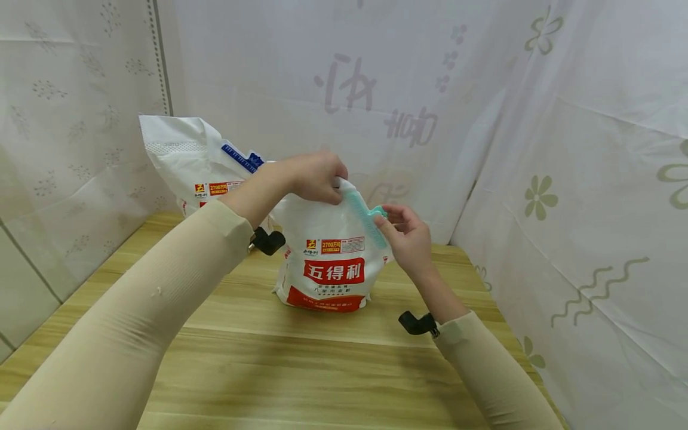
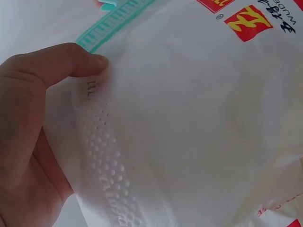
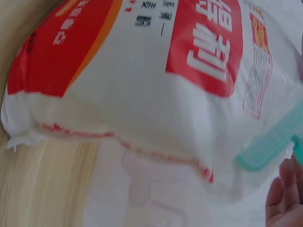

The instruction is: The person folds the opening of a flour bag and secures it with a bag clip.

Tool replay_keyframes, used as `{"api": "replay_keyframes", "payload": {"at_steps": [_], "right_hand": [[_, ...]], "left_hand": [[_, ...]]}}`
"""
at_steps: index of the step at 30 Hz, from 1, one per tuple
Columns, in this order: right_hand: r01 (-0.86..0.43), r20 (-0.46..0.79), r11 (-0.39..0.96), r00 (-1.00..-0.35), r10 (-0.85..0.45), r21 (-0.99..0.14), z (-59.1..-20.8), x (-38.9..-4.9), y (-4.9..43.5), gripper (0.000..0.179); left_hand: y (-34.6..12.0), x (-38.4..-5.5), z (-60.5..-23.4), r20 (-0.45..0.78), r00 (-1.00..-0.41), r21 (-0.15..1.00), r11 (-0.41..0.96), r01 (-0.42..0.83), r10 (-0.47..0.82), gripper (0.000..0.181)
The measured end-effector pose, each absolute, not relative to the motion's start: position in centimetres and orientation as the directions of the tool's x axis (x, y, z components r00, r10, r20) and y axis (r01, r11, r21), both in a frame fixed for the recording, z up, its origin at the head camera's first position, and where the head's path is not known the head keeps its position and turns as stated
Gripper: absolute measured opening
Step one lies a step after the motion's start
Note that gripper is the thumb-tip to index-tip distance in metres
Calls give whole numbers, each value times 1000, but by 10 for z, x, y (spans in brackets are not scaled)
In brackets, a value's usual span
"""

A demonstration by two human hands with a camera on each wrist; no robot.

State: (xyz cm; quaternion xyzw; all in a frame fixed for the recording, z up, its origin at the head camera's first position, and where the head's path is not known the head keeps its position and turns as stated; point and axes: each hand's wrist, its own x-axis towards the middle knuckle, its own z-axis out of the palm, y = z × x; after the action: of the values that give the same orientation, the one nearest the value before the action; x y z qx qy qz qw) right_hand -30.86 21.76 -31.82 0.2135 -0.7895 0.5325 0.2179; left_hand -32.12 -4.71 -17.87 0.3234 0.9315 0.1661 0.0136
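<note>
A white flour bag [image 1: 328,221] with red printing stands upright on the table. A teal bag clip [image 1: 359,209] lies slanted across its upper right corner. My left hand [image 1: 319,176] pinches the bag's top edge at the clip's upper end; in the left wrist view, the thumb of that left hand [image 2: 42,94] presses the white plastic just below the clip [image 2: 113,23]. My right hand [image 1: 411,239] has thumb and fingers at the clip's raised tab, pinching it. Part of the right hand [image 3: 286,194] shows beside the clip [image 3: 265,146] in the right wrist view.
Behind my left forearm stands a second white flour bag [image 1: 183,155] with a dark blue clip [image 1: 236,156] across its top. The wooden table [image 1: 258,370] runs up to patterned white curtains [image 1: 398,71] at the back and right.
</note>
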Motion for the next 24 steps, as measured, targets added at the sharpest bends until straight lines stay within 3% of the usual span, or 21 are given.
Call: {"api": "replay_keyframes", "payload": {"at_steps": [6, 14, 24], "right_hand": [[-521, 518, 328, -849, -104, -788, -330, -312, 244, 37], [-392, 337, 415, -920, -203, -821, -354, -307, 269, 40], [-370, 339, 371, -929, -147, -852, -365, -311, 262, 31]], "left_hand": [[-51, -320, -174, 112, -789, 343, 721, 602, 605, 22], [-58, -319, -174, 204, -782, 419, 669, 614, 589, 22], [-50, -324, -177, 257, -786, 427, 663, 614, 563, 18]]}}
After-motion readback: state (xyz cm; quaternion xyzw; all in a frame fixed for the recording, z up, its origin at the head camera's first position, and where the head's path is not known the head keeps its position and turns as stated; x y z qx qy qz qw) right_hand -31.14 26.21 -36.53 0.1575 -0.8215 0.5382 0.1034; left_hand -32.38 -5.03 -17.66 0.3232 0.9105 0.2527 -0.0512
